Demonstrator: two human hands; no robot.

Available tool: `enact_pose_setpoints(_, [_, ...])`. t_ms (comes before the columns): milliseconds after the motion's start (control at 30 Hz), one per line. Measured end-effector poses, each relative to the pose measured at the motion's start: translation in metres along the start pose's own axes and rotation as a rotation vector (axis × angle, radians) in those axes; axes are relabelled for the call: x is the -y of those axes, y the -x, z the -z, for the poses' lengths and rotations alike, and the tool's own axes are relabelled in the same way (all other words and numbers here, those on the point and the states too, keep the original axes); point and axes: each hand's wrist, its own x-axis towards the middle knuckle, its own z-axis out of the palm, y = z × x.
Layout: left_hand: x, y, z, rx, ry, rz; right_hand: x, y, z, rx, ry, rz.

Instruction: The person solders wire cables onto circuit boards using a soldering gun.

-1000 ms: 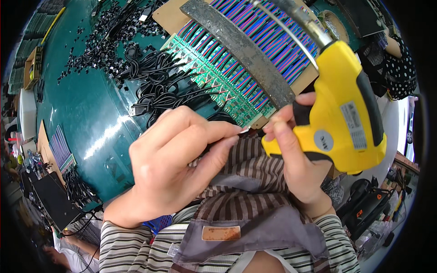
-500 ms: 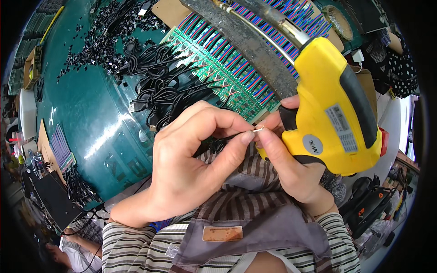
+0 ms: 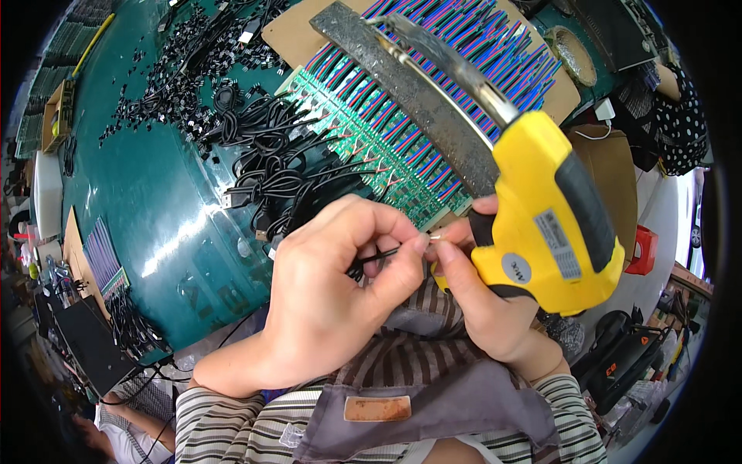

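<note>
My left hand (image 3: 321, 282) is closed in a pinch on a thin black cable (image 3: 377, 257) near its end. Thumb and finger of my right hand (image 3: 498, 317) pinch the cable's pale, fine wire ends (image 3: 435, 237) right beside it. That same hand also holds a yellow soldering gun (image 3: 591, 267), its fingers partly hidden behind the body. The gun's metal front reaches up and left over a row of green circuit boards (image 3: 328, 104) with red, black, green and blue wires. Across those wires lies a dark, heavy metal bar (image 3: 417, 97).
Bundled black USB cables (image 3: 270, 166) lie left of the boards on a green mat (image 3: 154, 193). Many small black parts (image 3: 166, 85) are scattered beyond. Brown cardboard (image 3: 290, 31) lies under the boards. A roll (image 3: 573, 56) sits at the far right; other people are at both sides.
The soldering gun has moved slightly left and down in view, uncovering a red object at the right. Both hands have shifted a little lower, still pinching the cable end.
</note>
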Motion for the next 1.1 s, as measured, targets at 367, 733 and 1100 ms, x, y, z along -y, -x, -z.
enact_pose_setpoints(367, [0.013,-0.027,0.004,-0.104,-0.459,-0.096,-0.011,0.074,0.048,-0.113,0.257,-0.054])
enact_pose_setpoints(733, [0.02,-0.028,0.0,-0.193,-0.43,-0.053,-0.043,0.115,0.066,-0.192,0.432,-0.168])
enact_pose_setpoints(1100, [0.017,-0.034,0.005,-0.074,-0.324,0.043,-0.049,0.118,0.067,-0.186,0.488,-0.082])
